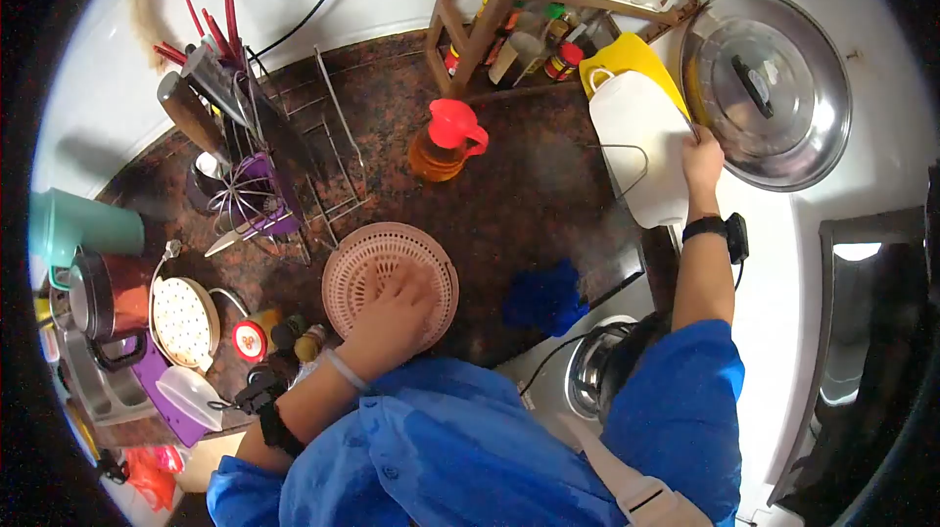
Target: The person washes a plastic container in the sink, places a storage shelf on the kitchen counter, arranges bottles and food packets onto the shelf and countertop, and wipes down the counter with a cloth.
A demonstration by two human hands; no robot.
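A round pink plastic colander (338, 277) with slotted holes sits on the dark counter in front of my body. My left hand (397, 307) rests on it, fingers spread and pointing away from me. To the right, my right hand (702, 160) has its fingers closed at the edge of a white cutting board (636, 140), which stands by a thin wire holder. Behind that board shows a yellow cutting board (641, 62). A large metal lid (803, 96) with a black handle leans on the wall just beyond my right hand.
A red-topped jug (452, 130) of amber liquid stands mid-counter. A blue cloth (546, 300) lies near the front edge. Left are a wire rack (338, 135), a knife holder (279, 194), a red-lidded jar (253, 336) and a teal pitcher (98, 223). A brown shelf (455, 27) holds bottles.
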